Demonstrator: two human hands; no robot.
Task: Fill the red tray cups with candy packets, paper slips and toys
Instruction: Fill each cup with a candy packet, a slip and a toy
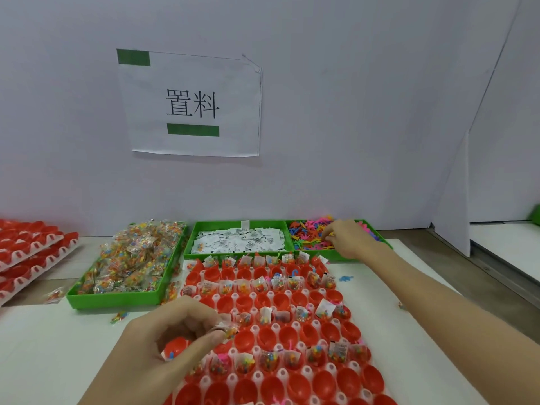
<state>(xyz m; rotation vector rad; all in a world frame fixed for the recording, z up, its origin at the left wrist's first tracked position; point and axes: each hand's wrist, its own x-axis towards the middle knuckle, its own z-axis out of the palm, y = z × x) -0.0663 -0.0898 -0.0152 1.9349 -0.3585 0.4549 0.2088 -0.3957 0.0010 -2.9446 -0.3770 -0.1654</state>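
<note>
The tray of red cups [295, 331] lies before me on the white table; alternate rows hold candy packets, slips and toys, the rows between are bare. My left hand [175, 331] hovers over the tray's left side and pinches a candy packet [229, 330] between thumb and fingers. My right hand [347, 238] reaches into the green bin of coloured toys [309, 235] at the back right, fingers curled down among the toys; what they hold is hidden. The green bin of candy packets [131, 264] stands at left, the bin of white paper slips [239, 238] in the middle.
Stacked trays of red cups [26, 252] lie at the far left. A few loose candy packets [119, 316] and a blue toy [346, 278] lie on the table. A white partition wall with a paper sign [193, 103] stands close behind the bins.
</note>
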